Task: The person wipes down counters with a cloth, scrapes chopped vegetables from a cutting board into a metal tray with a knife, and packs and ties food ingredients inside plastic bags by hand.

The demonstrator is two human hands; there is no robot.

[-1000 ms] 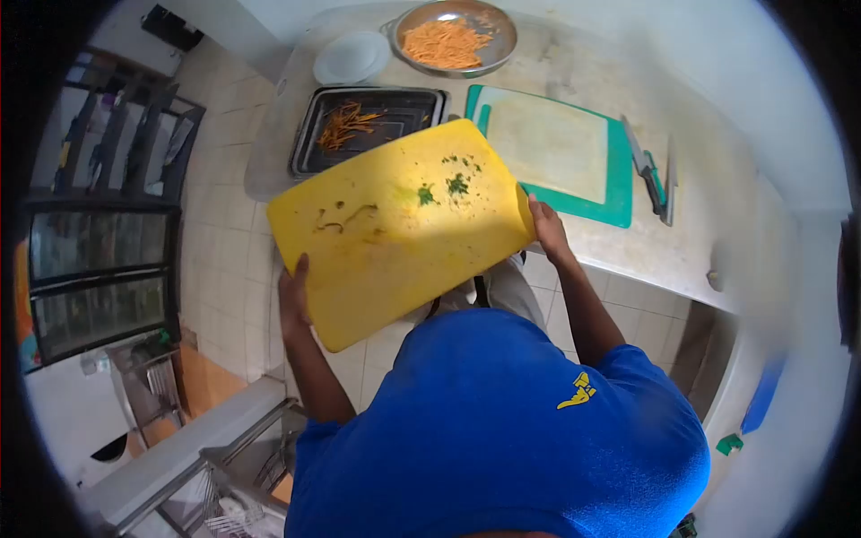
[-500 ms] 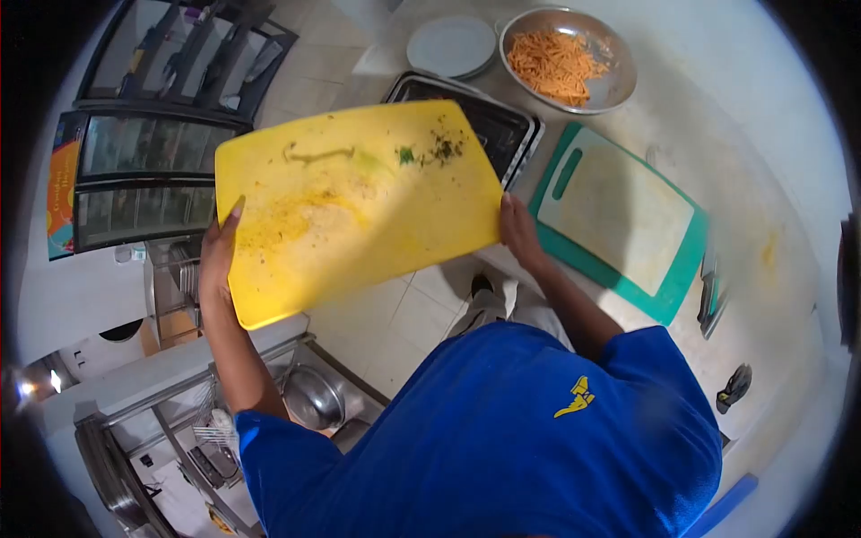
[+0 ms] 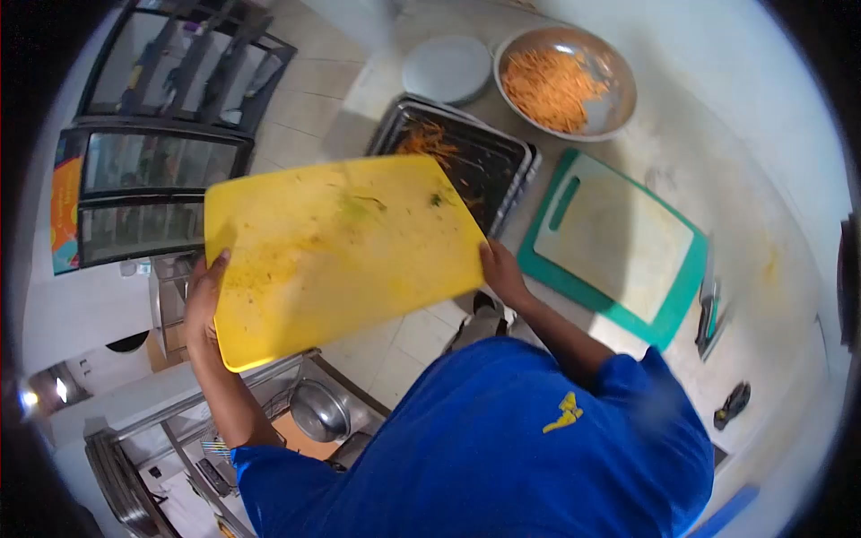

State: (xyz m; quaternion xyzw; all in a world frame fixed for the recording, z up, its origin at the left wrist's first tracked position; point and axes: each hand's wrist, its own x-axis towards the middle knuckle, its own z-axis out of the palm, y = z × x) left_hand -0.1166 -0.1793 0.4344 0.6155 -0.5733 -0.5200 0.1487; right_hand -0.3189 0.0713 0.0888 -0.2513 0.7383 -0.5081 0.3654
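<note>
Though aslant, yellow board point(image 3: 350, 260) lengthwise left hand point(image 3: 204, 303) to right hand point(image 3: 503, 272), each grip closed on it.

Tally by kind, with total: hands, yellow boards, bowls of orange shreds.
Hands: 2 (left hand, right hand)
Yellow boards: 1 (yellow board, gripped at both ends)
Bowls of orange shreds: 1 (metal bowl on the counter)
Total: 4

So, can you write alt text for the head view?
A person's left hand and right hand hold a stained yellow board by opposite ends. The counter beyond bears a black tray, a metal bowl of orange shreds, and a pale, green-bordered board.
</note>
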